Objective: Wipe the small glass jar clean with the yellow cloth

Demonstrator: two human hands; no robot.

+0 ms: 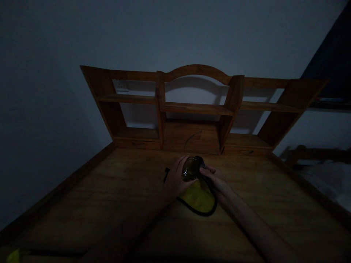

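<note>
In the head view, my left hand [178, 175] curls around a rounded, glossy see-through thing [189, 169] with a yellowish tint and bright reflections. A dark part [199, 162] adjoins its right side, pinched between the thumb and fingers of my right hand [212, 175]. Below both hands lies a flat yellow piece with a black rim [200, 197], rounded at its near end. Part of it is covered by my left hand. A small black strip [166, 174] sticks out left of that hand. Dim light hides what exactly the glossy thing is.
A wooden shelf unit [197, 107] with several compartments stands at the back of the wooden desk [109, 197]. A small yellow item [13, 255] shows at the bottom left corner. Pale fabric [326, 179] lies beyond the desk's right edge.
</note>
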